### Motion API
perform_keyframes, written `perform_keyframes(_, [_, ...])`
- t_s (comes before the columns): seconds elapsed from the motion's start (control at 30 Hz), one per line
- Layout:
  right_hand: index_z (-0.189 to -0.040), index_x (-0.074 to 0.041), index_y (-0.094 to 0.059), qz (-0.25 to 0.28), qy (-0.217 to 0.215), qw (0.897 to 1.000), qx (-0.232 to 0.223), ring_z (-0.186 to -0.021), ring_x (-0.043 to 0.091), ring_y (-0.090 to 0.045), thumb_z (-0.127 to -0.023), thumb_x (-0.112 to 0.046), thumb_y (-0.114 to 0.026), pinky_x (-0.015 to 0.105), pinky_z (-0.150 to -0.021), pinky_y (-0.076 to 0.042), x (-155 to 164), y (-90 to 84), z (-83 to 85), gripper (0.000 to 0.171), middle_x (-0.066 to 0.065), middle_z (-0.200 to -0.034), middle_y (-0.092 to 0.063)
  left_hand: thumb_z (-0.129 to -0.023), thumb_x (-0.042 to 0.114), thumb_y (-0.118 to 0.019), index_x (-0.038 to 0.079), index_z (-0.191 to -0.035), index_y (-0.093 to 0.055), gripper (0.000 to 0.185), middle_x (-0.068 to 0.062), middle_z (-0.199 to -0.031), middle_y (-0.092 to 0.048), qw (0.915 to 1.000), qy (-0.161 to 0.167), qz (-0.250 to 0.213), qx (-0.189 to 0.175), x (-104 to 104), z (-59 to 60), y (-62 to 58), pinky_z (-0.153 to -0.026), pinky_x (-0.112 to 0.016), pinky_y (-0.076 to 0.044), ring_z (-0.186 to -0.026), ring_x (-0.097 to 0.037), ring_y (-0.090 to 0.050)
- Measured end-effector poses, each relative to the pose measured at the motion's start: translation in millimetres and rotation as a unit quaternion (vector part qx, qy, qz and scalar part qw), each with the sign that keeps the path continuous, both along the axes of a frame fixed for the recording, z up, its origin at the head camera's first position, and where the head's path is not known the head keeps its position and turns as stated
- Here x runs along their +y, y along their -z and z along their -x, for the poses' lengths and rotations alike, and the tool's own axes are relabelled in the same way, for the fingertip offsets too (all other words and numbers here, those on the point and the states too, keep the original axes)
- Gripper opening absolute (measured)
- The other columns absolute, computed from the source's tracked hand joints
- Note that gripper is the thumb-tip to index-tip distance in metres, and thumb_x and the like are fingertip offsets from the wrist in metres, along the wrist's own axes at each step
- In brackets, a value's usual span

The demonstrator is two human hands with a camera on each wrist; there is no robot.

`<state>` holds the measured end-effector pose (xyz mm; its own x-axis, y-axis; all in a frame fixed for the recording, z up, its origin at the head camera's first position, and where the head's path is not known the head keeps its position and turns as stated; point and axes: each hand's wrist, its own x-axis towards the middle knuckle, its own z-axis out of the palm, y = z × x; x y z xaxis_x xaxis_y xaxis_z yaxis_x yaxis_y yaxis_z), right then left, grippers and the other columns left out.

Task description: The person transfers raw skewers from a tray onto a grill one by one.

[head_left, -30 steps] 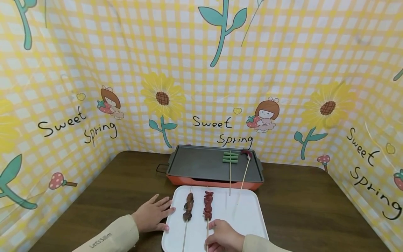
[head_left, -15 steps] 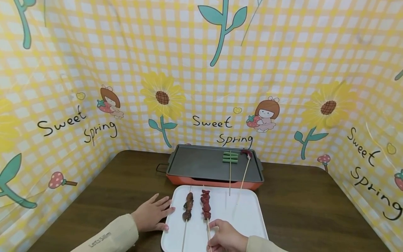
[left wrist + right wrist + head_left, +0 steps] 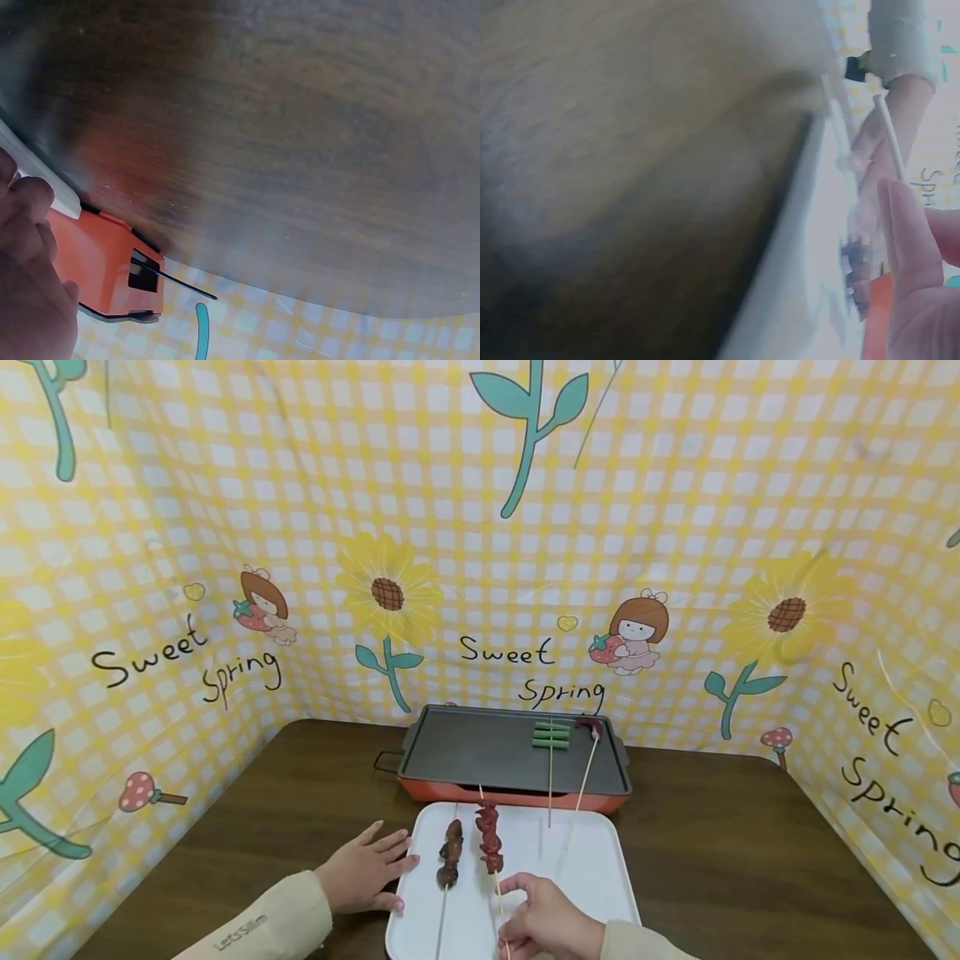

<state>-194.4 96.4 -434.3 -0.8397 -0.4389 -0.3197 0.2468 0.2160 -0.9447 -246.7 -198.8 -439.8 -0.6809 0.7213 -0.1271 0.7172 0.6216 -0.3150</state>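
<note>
My right hand [image 3: 553, 920] pinches the bare stick of a red meat skewer [image 3: 490, 838], whose tip reaches past the far rim of the white tray [image 3: 592, 860] to the grill's front. The right wrist view shows the stick's end [image 3: 889, 135] poking out above the fingers. My left hand [image 3: 367, 868] lies with straight, spread fingers at the tray's left edge. Between the two hands, a brown meat skewer [image 3: 450, 852] lies on the tray. In the left wrist view, part of the left hand [image 3: 30, 270] shows beside the tray's rim.
Behind the tray stands an orange electric grill [image 3: 465, 752] with a dark flat plate. On its right side lie a green vegetable skewer [image 3: 551, 736] and a dark red one with a pale end [image 3: 591, 728]; their sticks overhang the front. A printed cloth [image 3: 480, 527] walls the wooden table [image 3: 720, 860].
The right hand has raised the red meat skewer and shifted it forward and slightly left, so its tip now passes the tray's far rim. The left hand stays in place.
</note>
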Motion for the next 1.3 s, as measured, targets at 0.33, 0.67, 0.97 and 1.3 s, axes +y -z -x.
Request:
perform_keyframes(0.33, [-0.125,0.012,-0.044,0.026,0.041,0.999,0.011,-0.053,0.012,-0.061,-0.079,0.016,-0.058,0.027,-0.052,-0.054,-5.1,-23.5,17.6,0.049,0.01,-0.067,-0.066,-0.09,0.068,-0.031,0.018,-0.138,-0.054,0.074,-0.007,-0.141,-0.05,0.9993,-0.021,0.0,-0.031,1.3,1.0,-3.1,-0.107,-0.05,-0.028,-0.136,-0.021,-0.038])
perform_keyframes(0.67, [-0.129,0.015,-0.044,0.005,0.094,0.994,0.047,-0.052,0.013,-0.063,-0.081,0.016,-0.059,0.028,-0.052,-0.054,-18.4,-38.0,51.4,0.05,0.015,-0.068,-0.067,-0.091,0.068,-0.03,0.018,-0.139,-0.054,0.073,-0.006,-0.142,-0.05,0.9993,-0.017,-0.002,-0.034,1.8,1.3,-1.9,-0.107,-0.05,-0.029,-0.136,-0.022,-0.038])
perform_keyframes(0.97, [-0.132,0.017,-0.041,-0.02,0.104,0.991,0.077,-0.056,0.016,-0.065,-0.084,0.014,-0.059,0.032,-0.057,-0.056,-17.4,-38.0,74.8,0.051,0.024,-0.08,-0.068,-0.09,0.068,-0.03,0.018,-0.139,-0.053,0.074,-0.007,-0.142,-0.049,0.9988,-0.021,-0.015,-0.041,0.5,1.7,0.8,-0.107,-0.052,-0.028,-0.136,-0.023,-0.037])
perform_keyframes(1.3, [-0.132,0.016,-0.042,-0.007,0.128,0.99,0.062,-0.059,0.017,-0.065,-0.086,0.012,-0.058,0.029,-0.059,-0.056,-15.8,-35.9,99.7,0.048,0.02,-0.079,-0.068,-0.09,0.068,-0.031,0.019,-0.14,-0.052,0.073,-0.007,-0.143,-0.047,0.9988,-0.025,-0.014,-0.041,-2.2,1.7,3.0,-0.107,-0.051,-0.028,-0.137,-0.022,-0.036])
